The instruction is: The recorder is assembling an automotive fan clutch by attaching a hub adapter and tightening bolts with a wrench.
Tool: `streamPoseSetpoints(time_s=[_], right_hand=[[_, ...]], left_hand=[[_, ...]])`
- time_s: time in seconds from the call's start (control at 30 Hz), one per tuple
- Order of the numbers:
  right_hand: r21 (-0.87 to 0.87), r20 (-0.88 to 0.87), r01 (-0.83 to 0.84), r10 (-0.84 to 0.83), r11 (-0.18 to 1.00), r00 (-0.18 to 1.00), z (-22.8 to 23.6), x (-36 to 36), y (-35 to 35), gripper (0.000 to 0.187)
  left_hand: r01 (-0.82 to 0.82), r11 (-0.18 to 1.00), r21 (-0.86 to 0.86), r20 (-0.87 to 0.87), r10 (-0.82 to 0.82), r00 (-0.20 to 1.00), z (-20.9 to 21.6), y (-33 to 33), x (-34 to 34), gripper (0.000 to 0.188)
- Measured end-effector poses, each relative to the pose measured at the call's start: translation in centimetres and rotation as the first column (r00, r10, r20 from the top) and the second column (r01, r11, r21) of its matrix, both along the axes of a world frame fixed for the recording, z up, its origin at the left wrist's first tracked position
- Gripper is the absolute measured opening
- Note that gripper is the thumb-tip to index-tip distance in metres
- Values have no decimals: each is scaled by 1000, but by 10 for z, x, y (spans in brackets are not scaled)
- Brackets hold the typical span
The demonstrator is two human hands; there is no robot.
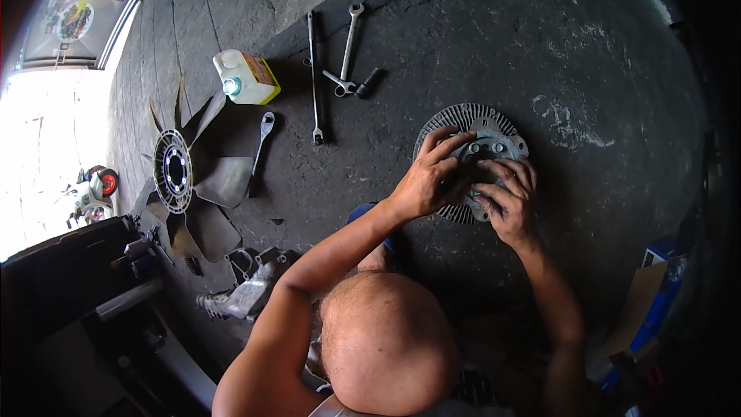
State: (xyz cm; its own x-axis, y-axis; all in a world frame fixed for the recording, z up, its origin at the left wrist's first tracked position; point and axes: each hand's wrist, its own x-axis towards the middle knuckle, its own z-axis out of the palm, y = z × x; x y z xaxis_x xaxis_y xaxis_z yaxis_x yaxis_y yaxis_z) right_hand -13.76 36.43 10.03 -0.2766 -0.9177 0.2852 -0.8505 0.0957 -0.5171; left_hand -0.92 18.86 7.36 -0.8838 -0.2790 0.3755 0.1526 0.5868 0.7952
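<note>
A round finned metal fan clutch point(449, 119) lies on the dark floor in front of me. On top of it sits a grey metal flange point(485, 125) with lugs and bolt heads. My left hand point(428, 177) grips it from the left, with bent fingers reaching over the flange. From the right, my right hand point(506, 199) curls its fingers over the same part. The hands almost meet, and their fingers hide the middle. Whether a small piece is between the fingertips, I cannot make out.
Left lies a fan point(173, 170) with metal blades. Near it are a ratchet point(263, 139), a white jug point(248, 81), a long bar point(313, 81), a wrench point(351, 40) and a dark socket point(369, 83). A metal housing point(251, 293) lies near-left; an open box point(642, 301) stands near-right.
</note>
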Motion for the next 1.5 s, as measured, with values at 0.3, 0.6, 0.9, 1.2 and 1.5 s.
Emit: streamPoseSetpoints(time_s=[0.3,0.6,0.9,1.2,1.5], right_hand=[[-17,-2,16,-16,1000,1000,1,5,-8,15],[96,96,80,-89,992,991,2,9,-5,13],[-71,145,64,-53,995,988,-2,6,0,26],[-163,548,433,-283,887,787,19,-21,15,13],[-135,517,328,-216,935,828,13,-19,10,12]], left_hand=[[23,1000,-5,-5,-23,1000,-5,-5,6,28],[35,998,-48,-45,-37,998,-2,-7,2,19],[-176,767,-617,340,462,819,-91,-204,46,39],[-253,849,-463,61,316,947,-19,-219,21,20],[-141,765,-629,484,527,699,-78,-230,54,38]])
